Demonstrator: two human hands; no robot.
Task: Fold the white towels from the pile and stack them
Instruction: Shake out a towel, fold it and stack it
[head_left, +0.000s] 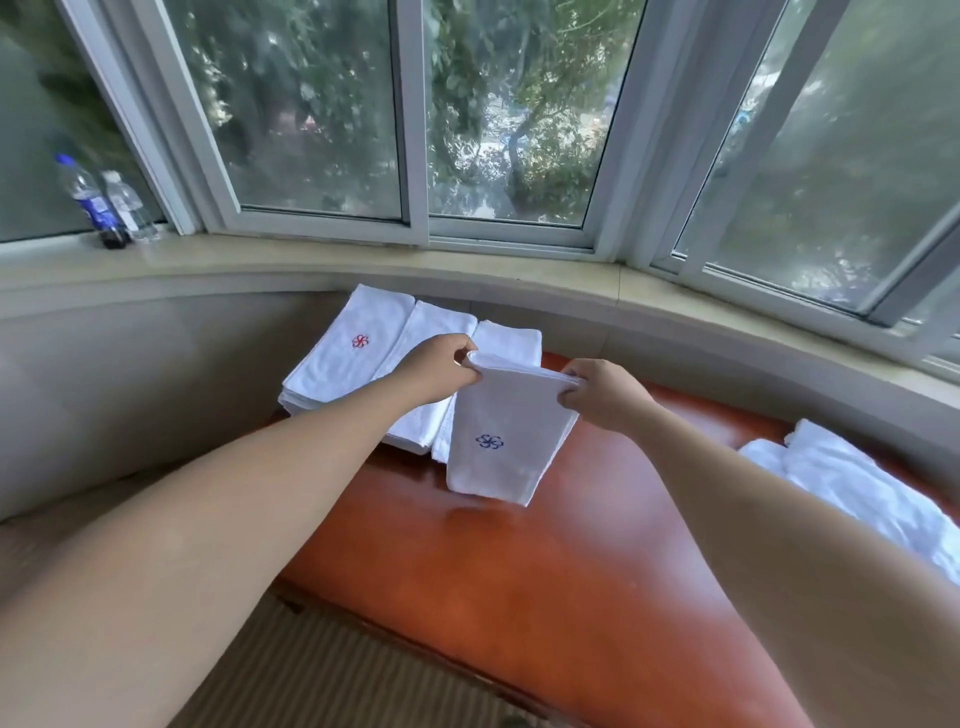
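A folded white towel (506, 431) with a blue flower emblem hangs above the red-brown table (519, 571), its lower edge near the tabletop. My left hand (441, 366) pinches its top left corner and my right hand (602, 395) pinches its top right corner. Behind it lie stacks of folded white towels (353, 353) in a row; the leftmost one shows a red emblem. A loose pile of white towels (852, 488) lies at the table's right edge.
Two plastic water bottles (98, 202) stand on the stone window sill (467, 270) at the far left. A beige upholstered seat (104, 374) curves along the left. Large windows fill the back.
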